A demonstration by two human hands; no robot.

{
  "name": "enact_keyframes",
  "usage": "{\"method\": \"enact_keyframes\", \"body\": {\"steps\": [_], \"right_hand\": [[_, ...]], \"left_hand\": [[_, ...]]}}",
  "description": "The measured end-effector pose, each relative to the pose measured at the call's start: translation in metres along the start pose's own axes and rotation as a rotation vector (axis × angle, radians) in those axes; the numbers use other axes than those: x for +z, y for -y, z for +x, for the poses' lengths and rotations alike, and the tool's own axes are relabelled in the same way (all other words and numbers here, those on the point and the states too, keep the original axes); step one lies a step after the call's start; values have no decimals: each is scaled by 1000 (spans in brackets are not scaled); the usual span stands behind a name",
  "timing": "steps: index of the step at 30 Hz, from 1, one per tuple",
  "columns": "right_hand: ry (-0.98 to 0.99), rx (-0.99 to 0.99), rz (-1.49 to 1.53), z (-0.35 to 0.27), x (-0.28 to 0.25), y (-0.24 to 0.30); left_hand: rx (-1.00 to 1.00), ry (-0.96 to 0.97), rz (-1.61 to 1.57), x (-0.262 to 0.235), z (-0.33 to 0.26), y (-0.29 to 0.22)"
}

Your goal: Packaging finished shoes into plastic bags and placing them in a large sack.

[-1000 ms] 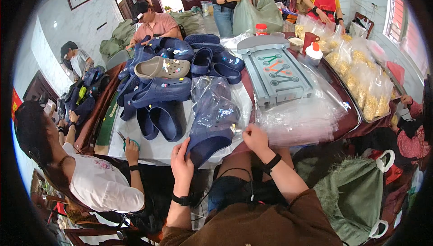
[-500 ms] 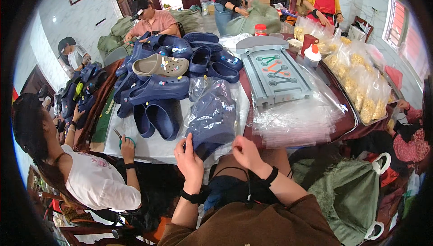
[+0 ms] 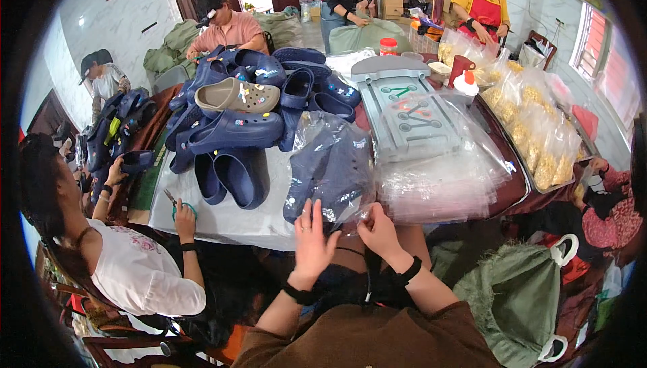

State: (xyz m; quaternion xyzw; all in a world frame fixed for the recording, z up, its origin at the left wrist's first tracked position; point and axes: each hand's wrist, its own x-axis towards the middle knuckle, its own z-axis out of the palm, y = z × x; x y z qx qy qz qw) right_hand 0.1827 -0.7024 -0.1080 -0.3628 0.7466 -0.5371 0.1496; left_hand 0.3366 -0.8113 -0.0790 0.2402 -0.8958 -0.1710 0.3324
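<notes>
In front of me at the table's near edge lies a clear plastic bag (image 3: 364,196) with navy blue clogs (image 3: 323,159) inside, small charms showing through the film. My left hand (image 3: 314,247) has its fingers stretched out, their tips against the bag's near left part. At the near right corner, the fingers of my right hand (image 3: 379,234) are pinched together on the plastic. To the left stands an unbagged pair of navy clogs (image 3: 234,178), beside a heap of more navy clogs (image 3: 236,129) with one grey-brown clog (image 3: 237,95) on top.
Right of the bag, a stack of flat clear bags (image 3: 441,182) overlaps a grey plastic board (image 3: 411,115). A tray (image 3: 536,166) of filled bags stands farther right. A co-worker at left holds scissors (image 3: 180,207) near the table edge. A green sack (image 3: 512,300) is at lower right.
The bagged clogs have shifted right and turned more upright. My left hand has gone from gripping their near end to stretched fingers; my right hand has closed on the bag's corner.
</notes>
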Motion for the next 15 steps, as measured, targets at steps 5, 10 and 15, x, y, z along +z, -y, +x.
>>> {"method": "enact_keyframes", "body": {"steps": [5,10,15], "right_hand": [[-281,-182,-141,-2,-7,22],[-395,-428,-426,12,-5,35],[94,-211,-277,50,11,-40]], "left_hand": [[-149,-105,84,-43,-4,34],[-392,36,-507,-34,5,85],[-103,109,-318,17,-17,74]]}}
